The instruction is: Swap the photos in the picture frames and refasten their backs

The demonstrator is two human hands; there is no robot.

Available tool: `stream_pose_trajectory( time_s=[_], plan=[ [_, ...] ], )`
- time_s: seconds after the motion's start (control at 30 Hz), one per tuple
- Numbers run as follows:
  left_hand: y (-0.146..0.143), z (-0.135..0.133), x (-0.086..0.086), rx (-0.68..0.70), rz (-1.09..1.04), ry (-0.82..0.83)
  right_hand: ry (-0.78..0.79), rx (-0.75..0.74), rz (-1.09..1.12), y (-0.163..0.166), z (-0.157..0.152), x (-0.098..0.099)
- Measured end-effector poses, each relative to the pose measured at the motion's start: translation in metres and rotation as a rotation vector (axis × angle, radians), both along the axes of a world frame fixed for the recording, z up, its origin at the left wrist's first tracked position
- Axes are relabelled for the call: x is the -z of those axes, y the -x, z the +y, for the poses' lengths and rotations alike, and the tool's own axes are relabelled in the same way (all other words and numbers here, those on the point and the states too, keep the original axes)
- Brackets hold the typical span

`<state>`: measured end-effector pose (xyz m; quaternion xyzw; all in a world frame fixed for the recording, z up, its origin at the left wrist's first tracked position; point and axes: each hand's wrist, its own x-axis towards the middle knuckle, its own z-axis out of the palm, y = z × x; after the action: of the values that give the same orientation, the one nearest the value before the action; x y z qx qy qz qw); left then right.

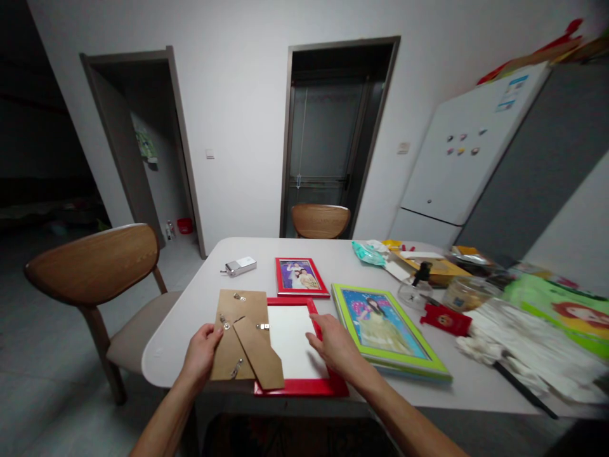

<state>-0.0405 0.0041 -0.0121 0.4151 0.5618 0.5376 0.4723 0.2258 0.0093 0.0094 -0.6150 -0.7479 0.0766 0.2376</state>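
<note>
Head view: clamping left edge of brown rectangular board backing [245, 336] between fingers of left hand [203, 349], partly over red rectangular picture frame [307, 387] on white tabletop [190, 317]; holding right hand [337, 343] at frame's right side with fingers apart.

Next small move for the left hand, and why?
Probably lift the backing clear of the near red frame: the left hand holds its left edge, and it lies across the frame's left side, hiding most of that rim.
</note>
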Motion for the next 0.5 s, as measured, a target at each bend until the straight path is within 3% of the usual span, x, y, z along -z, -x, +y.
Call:
stream_pose_trajectory(
  time_s=[0.13,0.27,0.4,0.5],
  plan=[
    [0.016,0.002,0.007,0.006,-0.076,0.062,0.067,0.062,-0.130,-0.013,0.003,0.014],
    [0.006,0.002,0.005,0.084,-0.171,0.102,-0.013,0.012,-0.113,-0.002,-0.001,0.015],
    [-0.012,-0.001,-0.004,0.170,-0.257,0.100,-0.082,-0.040,0.045,0.009,-0.001,0.009],
    [-0.026,-0.004,-0.009,0.229,-0.298,0.097,0.095,-0.073,0.349,0.017,0.002,0.011]
  ],
)
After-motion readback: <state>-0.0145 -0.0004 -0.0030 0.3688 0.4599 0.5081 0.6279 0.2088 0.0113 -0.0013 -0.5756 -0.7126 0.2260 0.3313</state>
